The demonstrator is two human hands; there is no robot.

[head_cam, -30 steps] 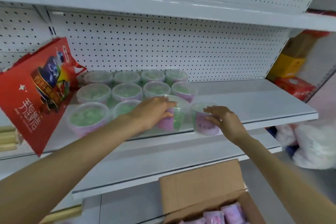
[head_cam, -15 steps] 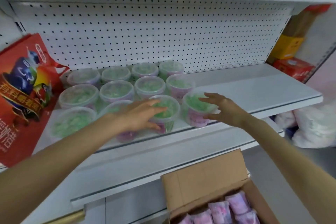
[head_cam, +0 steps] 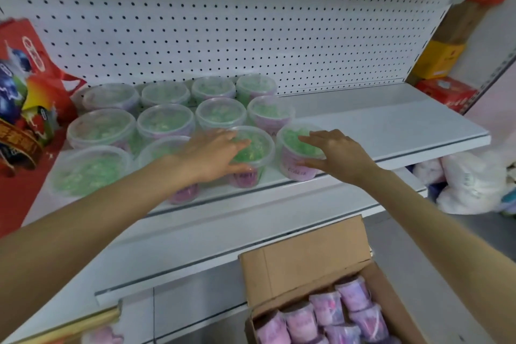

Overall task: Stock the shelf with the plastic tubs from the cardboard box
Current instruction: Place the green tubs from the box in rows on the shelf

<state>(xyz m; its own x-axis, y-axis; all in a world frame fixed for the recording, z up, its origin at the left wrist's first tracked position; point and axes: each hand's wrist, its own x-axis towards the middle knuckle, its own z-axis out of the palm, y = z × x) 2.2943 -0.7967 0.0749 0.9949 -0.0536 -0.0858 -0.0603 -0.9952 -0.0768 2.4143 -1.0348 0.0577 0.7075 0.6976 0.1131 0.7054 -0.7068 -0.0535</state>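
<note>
At the far left a red gift bag leans by the pegboard back, its left side cut off at the edge of view and its print too smeared to read. Beside it the plastic tubs stand on the white shelf in three rows of four, close together. They are clear tubs with cloudy lids, green contents showing through, and pink-purple labels round the sides whose writing is too blurred to read. The left forearm crosses the second tub of the near row and hides much of it. The left hand lies spread over the lid of the third tub, fingers straight, thumb along the tub's near side. The right hand reaches to the end tub at the row's right, fingers stretched over its rim and thumb low by its label; whether it actually touches I cannot tell. The hands are apart, one tub each. Lower right, on the near side, the open cardboard box holds more tubs lying packed together, only their pink sides showing; the box is cut off at the bottom. Far right, white plastic bags sit half hidden behind the shelf end.
</note>
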